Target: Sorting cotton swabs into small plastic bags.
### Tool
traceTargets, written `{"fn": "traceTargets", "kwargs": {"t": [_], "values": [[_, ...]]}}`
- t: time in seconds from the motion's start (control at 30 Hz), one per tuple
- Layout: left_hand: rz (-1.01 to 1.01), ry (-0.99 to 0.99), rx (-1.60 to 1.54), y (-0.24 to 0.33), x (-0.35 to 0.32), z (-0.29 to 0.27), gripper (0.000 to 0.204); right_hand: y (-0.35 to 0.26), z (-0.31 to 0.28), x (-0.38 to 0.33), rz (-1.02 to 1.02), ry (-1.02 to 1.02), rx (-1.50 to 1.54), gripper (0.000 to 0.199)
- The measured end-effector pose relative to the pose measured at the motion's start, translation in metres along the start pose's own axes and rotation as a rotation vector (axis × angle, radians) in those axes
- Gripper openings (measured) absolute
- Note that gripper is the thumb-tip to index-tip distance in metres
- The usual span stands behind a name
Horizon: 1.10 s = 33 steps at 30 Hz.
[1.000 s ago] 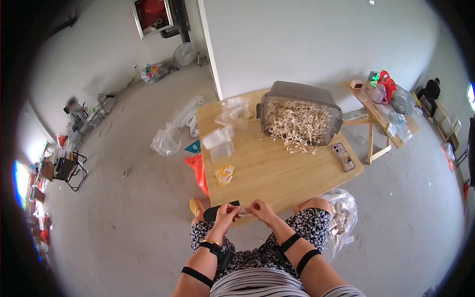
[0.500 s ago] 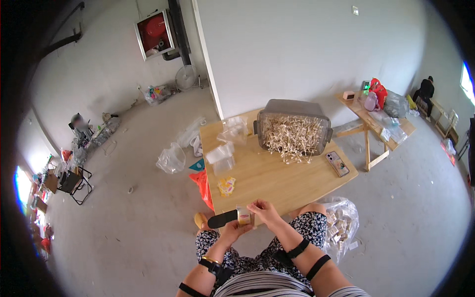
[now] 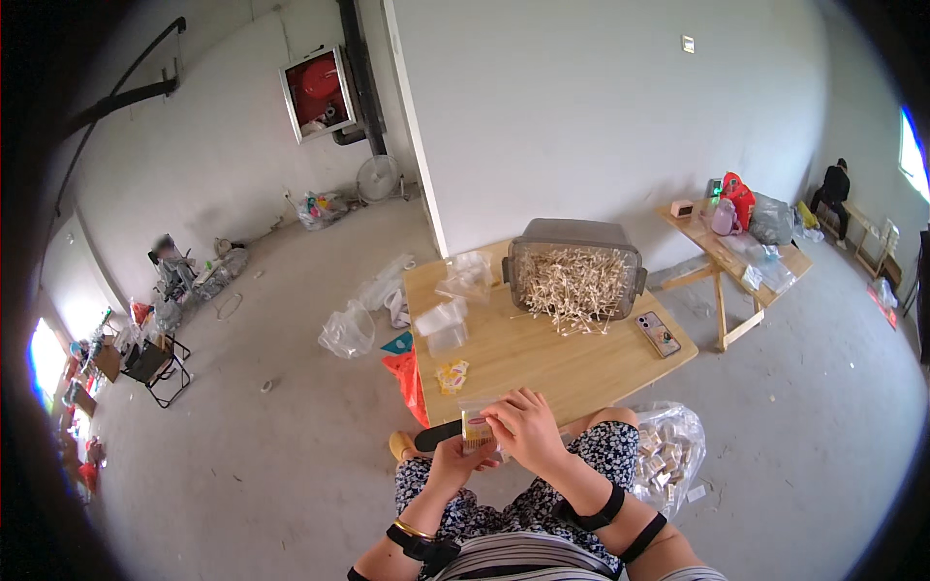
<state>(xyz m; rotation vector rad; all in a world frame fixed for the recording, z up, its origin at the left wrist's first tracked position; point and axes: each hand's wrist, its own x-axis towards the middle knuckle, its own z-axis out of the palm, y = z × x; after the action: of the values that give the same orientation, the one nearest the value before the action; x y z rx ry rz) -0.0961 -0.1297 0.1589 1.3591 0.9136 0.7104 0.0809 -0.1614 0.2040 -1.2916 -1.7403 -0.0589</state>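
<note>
Small clear plastic bag (image 3: 476,426) packed with pale wooden sticks, held upright just off the near table edge, its top pinched, a pink strip across it.

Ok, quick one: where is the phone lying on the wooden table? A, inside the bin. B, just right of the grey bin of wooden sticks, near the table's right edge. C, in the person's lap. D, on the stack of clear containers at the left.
B: the phone lies flat on the wooden table, just right of and below the grey bin of sticks, close to the right edge.
</note>
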Motion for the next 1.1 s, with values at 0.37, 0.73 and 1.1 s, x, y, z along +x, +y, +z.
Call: {"fn": "traceTargets", "kwargs": {"t": [0.37,0.73,1.1], "values": [[0.104,0.03,0.18,0.016,-0.011,0.003,0.026,-0.011,-0.009,0.003,0.001,-0.009,-0.045,0.014],[0.128,0.012,0.189,0.016,-0.01,-0.001,0.024,-0.012,-0.007,0.003,0.062,-0.053,0.06,0.016],[0.151,0.025,0.298,0.014,-0.007,-0.012,0.019,-0.021,0.002,0.004,0.052,-0.066,0.096,0.021]]}}
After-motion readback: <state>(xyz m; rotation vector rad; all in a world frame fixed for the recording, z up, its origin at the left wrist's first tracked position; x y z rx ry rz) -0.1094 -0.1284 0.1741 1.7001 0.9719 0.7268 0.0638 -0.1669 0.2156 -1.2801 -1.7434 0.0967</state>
